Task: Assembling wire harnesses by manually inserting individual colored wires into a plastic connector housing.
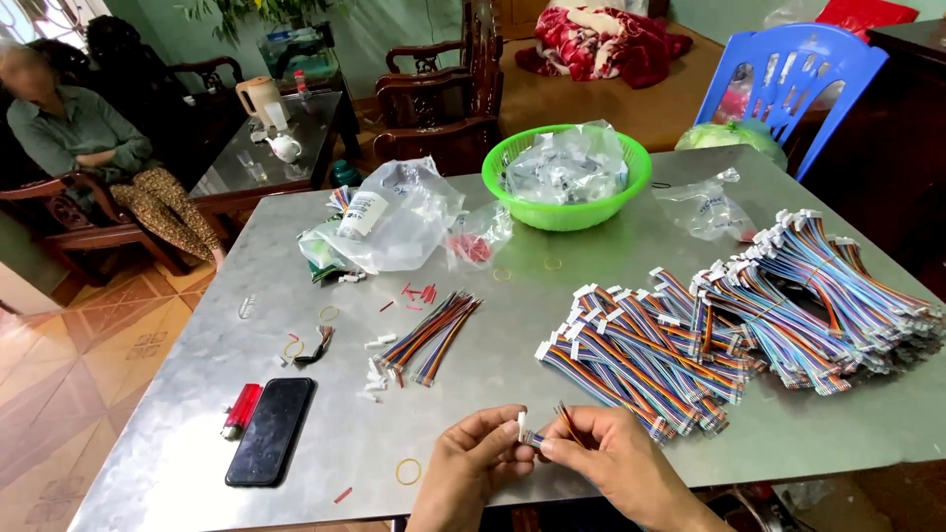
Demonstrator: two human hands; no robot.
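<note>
Head view: left hand (473, 458) pinches a small white plastic connector (521, 426); right hand (611, 458) pinches thin striped wires (564, 419) against it, near the dull metal table (177, 424) edge.

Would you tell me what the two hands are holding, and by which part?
The left hand pinches a small white plastic connector; the right hand grips the thin coloured wires just behind it.

Both bare hands, left hand (471, 455) and right hand (613, 455), pinch a small white plastic connector with short multicoloured wires (532, 434) above the grey metal table (552, 325).
</note>
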